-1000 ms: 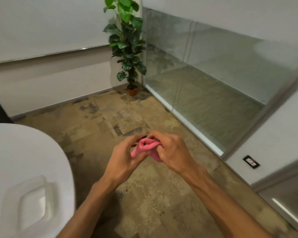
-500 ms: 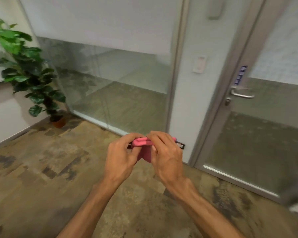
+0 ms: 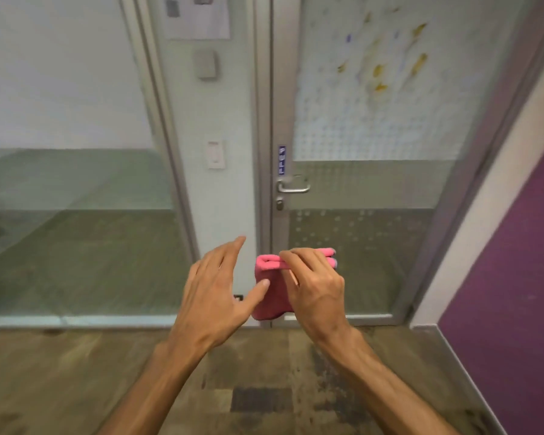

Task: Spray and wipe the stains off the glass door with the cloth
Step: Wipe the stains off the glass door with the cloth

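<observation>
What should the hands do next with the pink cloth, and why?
Probably lift the pink cloth up toward the yellow stains high on the glass door. The right hand pinches the cloth, neatly folded, the left hand is open beside it, and the stains sit well above both hands, so nothing can be wiped from here.

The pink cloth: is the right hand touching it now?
Touching. In the head view the right hand pinches the folded top edge of the pink cloth, fingers curled over it.

Pink cloth [image 3: 269, 306], purple wall [image 3: 515, 277], yellow & poss. blue stains [image 3: 378, 70] on dot-patterned glass door [image 3: 358, 130].
</observation>
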